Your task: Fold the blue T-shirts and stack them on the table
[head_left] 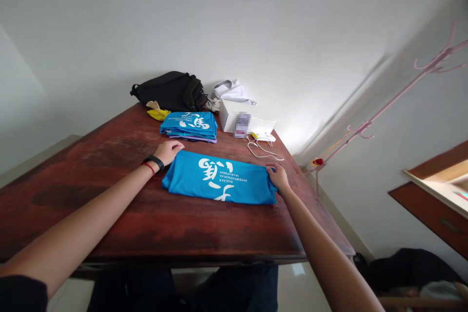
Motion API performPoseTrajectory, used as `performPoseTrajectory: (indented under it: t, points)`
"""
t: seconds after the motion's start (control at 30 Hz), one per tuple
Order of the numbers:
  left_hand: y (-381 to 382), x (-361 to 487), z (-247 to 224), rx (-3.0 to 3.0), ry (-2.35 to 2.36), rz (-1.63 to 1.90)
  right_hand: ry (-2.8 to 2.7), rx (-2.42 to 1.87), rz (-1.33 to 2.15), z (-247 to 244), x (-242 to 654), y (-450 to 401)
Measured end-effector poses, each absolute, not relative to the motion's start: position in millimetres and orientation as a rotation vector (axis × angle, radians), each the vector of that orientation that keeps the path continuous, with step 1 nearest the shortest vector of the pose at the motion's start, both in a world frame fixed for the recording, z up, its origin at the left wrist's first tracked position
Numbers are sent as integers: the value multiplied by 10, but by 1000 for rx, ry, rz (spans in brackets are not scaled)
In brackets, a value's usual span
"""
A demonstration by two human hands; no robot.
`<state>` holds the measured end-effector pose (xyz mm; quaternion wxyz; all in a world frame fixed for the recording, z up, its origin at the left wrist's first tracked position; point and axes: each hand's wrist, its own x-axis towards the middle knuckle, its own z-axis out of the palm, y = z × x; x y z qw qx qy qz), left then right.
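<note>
A blue shirt (234,180) with white lettering lies folded into a wide strip on the dark red wooden table (120,219). At its far left corner, my left hand (169,151) has its fingers closed together on the fabric edge. My right hand (278,176) pinches the shirt's right end near the far corner. Behind the shirt, a stack of folded blue shirts (190,126) sits on the table, with a purple layer near its bottom.
A black bag (168,91), a yellow item (158,114), a white box (228,117), white cloth (232,90) and a white cable (265,156) are at the table's back. A pink coat rack (395,87) leans across the right side.
</note>
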<state>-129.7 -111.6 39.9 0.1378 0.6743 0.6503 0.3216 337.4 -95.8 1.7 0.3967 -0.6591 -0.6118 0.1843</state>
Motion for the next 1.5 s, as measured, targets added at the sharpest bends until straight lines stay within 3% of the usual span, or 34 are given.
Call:
performPoseTrajectory:
  t: [0.3,0.5,0.77,0.93,1.03,1.1,1.23,1.5]
  points:
    - [-1272,-1277,398,1874,2019,772,-1547,-1785,517,4,3415,-967]
    - [-1450,-1105,273,2123,2011,702,-1621,-1732,782,77,3453,-1280]
    - [-1428,-1144,241,2165,2022,738,-1754,-1802,488,-21,3454,-1423]
    - [-1574,-1071,400,2127,2248,576,-1855,-1994,205,86,3398,-1638]
    - [-1668,-863,522,2267,2285,746,-1867,-1958,2,232,3221,-1732]
    - [-1701,-665,524,2448,2030,876,-1952,-1809,-80,310,3015,-1757]
    - [-1726,-333,274,2577,1546,706,-2293,-1543,54,286,2560,-1736]
    - [-1776,-396,24,2519,1783,472,-2255,-1863,208,-38,2500,-1643]
